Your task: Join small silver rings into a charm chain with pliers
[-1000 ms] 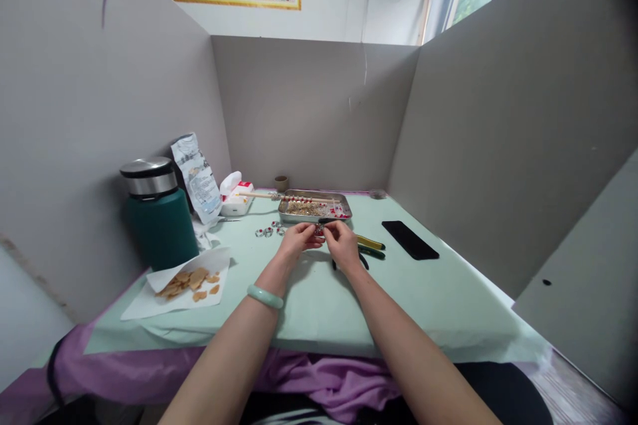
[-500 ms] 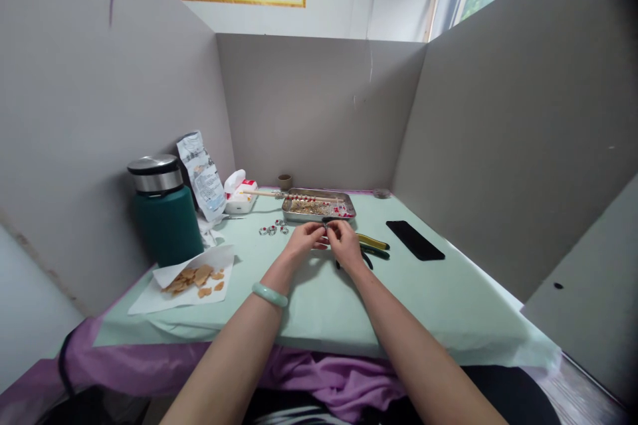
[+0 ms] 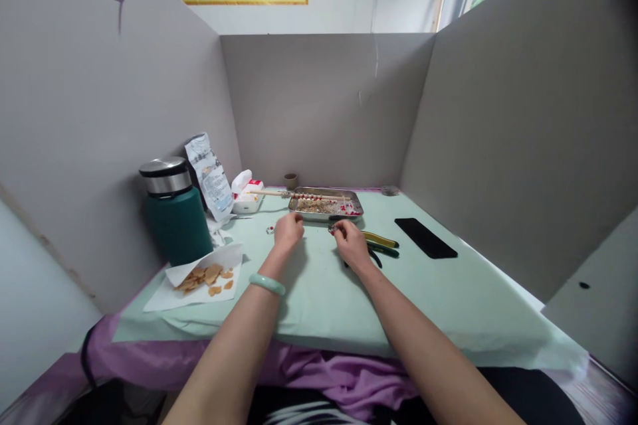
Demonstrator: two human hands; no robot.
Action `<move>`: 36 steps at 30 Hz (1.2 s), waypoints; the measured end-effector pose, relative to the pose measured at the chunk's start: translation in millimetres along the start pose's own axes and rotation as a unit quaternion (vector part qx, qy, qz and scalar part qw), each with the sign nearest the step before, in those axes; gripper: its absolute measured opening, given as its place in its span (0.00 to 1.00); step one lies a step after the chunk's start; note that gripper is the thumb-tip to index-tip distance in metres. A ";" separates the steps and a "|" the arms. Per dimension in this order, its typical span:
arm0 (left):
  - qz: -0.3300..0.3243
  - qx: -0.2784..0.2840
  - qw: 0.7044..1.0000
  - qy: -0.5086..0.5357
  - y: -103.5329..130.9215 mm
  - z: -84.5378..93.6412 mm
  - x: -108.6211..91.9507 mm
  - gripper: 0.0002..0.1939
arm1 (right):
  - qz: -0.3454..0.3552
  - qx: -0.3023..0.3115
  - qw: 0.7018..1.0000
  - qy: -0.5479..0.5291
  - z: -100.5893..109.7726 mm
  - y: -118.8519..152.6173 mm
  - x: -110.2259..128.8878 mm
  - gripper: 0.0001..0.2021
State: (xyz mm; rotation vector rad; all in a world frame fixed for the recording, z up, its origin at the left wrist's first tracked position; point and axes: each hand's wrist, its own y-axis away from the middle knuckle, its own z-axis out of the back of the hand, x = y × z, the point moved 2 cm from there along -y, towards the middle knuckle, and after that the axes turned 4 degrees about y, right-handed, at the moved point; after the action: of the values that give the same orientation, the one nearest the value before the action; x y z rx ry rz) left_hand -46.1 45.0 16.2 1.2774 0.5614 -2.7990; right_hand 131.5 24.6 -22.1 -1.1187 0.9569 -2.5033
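Observation:
My left hand (image 3: 289,231), its fingers bent together, is over the cloth just in front of the metal tray (image 3: 326,217). Whatever it may hold is hidden. A small red and silver ring (image 3: 270,230) shows to its left. My right hand (image 3: 351,242) pinches a small red and silver piece (image 3: 332,230) between thumb and fingers, near the tray's front right corner. Pliers with yellow and green handles (image 3: 381,239) lie right beside it. Gold and red beads fill parts of the tray, and a beaded stick (image 3: 272,192) rests across it.
On the left stand a green flask (image 3: 178,226), a foil pouch (image 3: 210,176) and a tissue pack (image 3: 248,200). Chips lie on white paper (image 3: 232,272) in front. A black phone (image 3: 426,238) is at the right. Grey partitions enclose the table.
My hands have parted: the left has moved left over where several rings lay, while the right stays near the pliers with a small piece. The view has shifted slightly.

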 end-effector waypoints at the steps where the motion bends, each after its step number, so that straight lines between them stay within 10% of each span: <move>1: 0.011 -0.004 0.999 -0.030 -6.0 4.0 5.0 0.08 | -0.001 -0.002 1.000 0.000 0.1 -0.1 -0.2 0.09; 8: 0.052 -0.003 0.998 -0.021 -17.3 -1.9 31.6 0.07 | -0.001 -0.002 1.000 -0.005 0.4 -1.2 -1.9 0.09; 14: 0.046 0.052 0.994 0.086 -8.6 -5.0 12.3 0.06 | -0.040 0.000 0.995 -0.087 4.6 -1.0 4.9 0.08; 21: 0.100 0.185 0.860 0.464 17.6 -22.2 -14.5 0.11 | -0.067 0.030 0.967 -0.243 2.9 -2.3 7.5 0.08; 36: 0.013 0.217 0.850 0.480 26.7 -30.3 -20.4 0.16 | -0.059 0.024 0.982 -0.176 3.4 -1.6 5.6 0.08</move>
State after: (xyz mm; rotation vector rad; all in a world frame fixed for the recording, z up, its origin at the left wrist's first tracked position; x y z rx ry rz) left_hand -6.2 27.1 4.5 2.7330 -0.1533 -2.1136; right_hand 130.3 21.7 -16.1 -1.5753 0.7480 -2.2859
